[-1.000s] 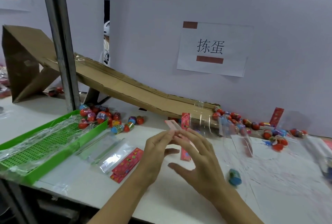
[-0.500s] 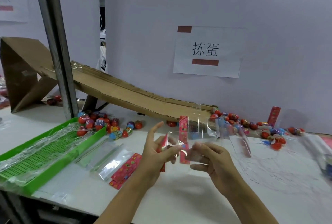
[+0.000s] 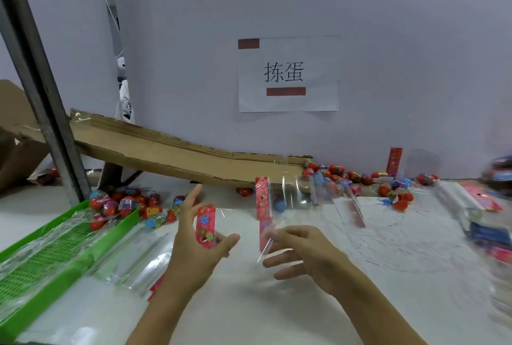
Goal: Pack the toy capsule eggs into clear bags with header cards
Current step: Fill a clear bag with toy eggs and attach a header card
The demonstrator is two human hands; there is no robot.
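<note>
Both hands raised over the white bench [image 3: 277, 314], near frame centre. Left hand [image 3: 191, 245]: grip closed on a red flowered header card [image 3: 205, 227], pinched between thumb and fingers, index finger extended toward 12 o'clock. Card upright, hang-hole at its lower end. Right hand [image 3: 307, 254]: fingers curled, pinching the edge of a clear bag [image 3: 270, 245] (film nearly invisible; only glints show). A second red header card [image 3: 263, 202] stands at 12 o'clock from the right hand; cannot tell what it is attached to.

Capsule eggs [image 3: 124, 203], red and blue, heaped at 10 o'clock beside the green tray [image 3: 69, 250]. More eggs [image 3: 360, 178] at 2 o'clock, at the foot of the cardboard ramp [image 3: 171, 156]. Flat clear bags [image 3: 138, 264] lie at 9 o'clock from the left hand, between it and the tray. Paper sign [image 3: 288, 73] on the wall at 12 o'clock.
</note>
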